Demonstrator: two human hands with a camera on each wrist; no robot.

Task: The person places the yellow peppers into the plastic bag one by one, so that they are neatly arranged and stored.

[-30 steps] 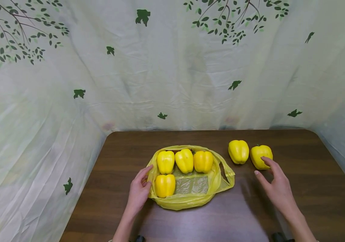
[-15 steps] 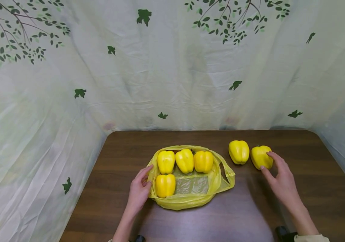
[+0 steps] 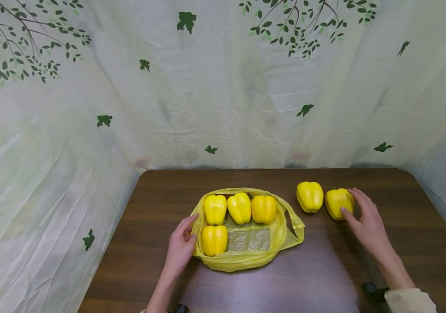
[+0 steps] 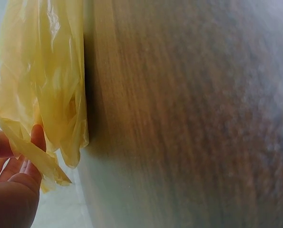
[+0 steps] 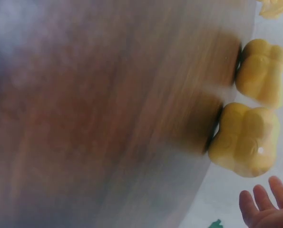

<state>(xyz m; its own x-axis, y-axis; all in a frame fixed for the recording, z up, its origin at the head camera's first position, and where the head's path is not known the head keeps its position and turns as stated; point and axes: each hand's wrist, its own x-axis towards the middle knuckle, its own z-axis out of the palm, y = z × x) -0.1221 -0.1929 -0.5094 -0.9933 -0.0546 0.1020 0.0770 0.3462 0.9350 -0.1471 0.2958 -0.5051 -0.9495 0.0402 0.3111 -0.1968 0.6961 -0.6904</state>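
Note:
A yellow plastic bag (image 3: 242, 262) lies spread with its mouth upward on the table. Inside sit several yellow bell peppers, one of them (image 3: 214, 240) at the front left. My left hand (image 3: 181, 244) pinches the bag's left rim; in the left wrist view a fold of the plastic (image 4: 48, 164) runs between thumb and fingers. To the right of the bag, two more yellow bell peppers stand side by side. My right hand (image 3: 368, 226) is beside the right-hand pepper (image 3: 339, 204), thumb and fingers spread around its near right side. In the right wrist view the visible fingers (image 5: 262, 197) are apart from that pepper.
The other loose pepper (image 3: 310, 197) stands just left of the one by my right hand. The brown wooden table (image 3: 160, 191) ends at a leaf-printed curtain (image 3: 246, 108) behind. A handle loop (image 3: 296, 226) of the bag points right.
My right hand has moved right and slightly away, bringing spread thumb and fingers around the right-hand pepper's side. The left hand and the bag stay as they were.

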